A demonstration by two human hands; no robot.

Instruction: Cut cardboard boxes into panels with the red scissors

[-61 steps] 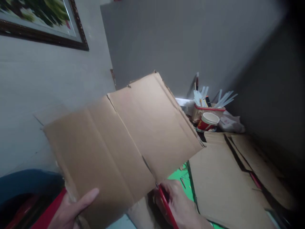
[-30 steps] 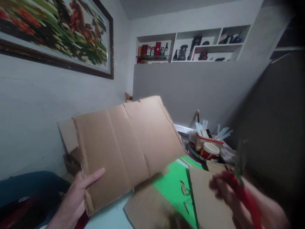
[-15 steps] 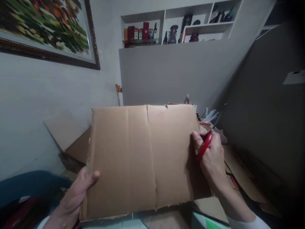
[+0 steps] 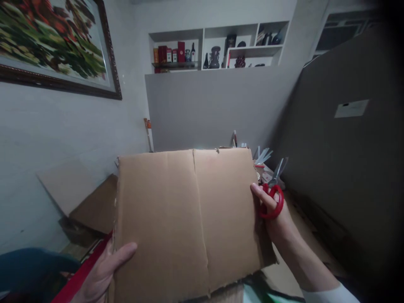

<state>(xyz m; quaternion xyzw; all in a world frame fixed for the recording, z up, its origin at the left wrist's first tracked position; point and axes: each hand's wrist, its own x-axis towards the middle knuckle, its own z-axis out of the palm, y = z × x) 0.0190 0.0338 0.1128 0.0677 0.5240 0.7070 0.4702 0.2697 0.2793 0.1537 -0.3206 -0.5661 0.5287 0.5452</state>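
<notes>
Cardboard sheet [image 4: 189, 219] held upright, left hand [image 4: 105, 267] pinching lower left corner, right hand [image 4: 273, 214] bracing right edge while gripping red scissors [image 4: 274, 191]; risk: floppy creased panel buckling, blades near the right edge slipping toward fingers.

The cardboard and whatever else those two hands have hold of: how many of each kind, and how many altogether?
Cardboard sheet: 1, gripped by the left hand at its lower left edge and the right hand at its right edge.
Red-handled scissors: 1, in the right hand.
Total: 2 things held.
</notes>
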